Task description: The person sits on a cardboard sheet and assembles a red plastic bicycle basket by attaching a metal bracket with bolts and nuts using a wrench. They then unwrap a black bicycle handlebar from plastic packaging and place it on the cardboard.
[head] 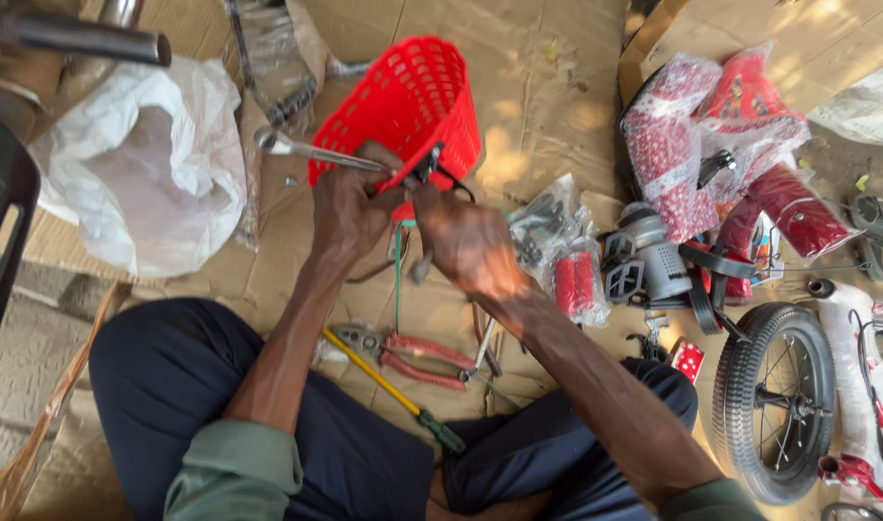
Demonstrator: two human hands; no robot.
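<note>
A red plastic basket point(413, 101) lies on its side on brown cardboard in front of me. My left hand point(350, 207) grips a metal wrench point(306, 150) whose open end points left. My right hand point(466, 241) holds a small black bracket point(428, 164) against the basket's lower rim. Both hands meet at that rim. A thin green cable point(397, 280) hangs down below them.
Red-handled pliers point(417, 357) and a yellow screwdriver point(384, 386) lie between my knees. A white plastic bag point(147, 164) sits left. Wrapped red parts point(697, 145), pedals point(644, 265) and a small black wheel point(774, 400) lie right.
</note>
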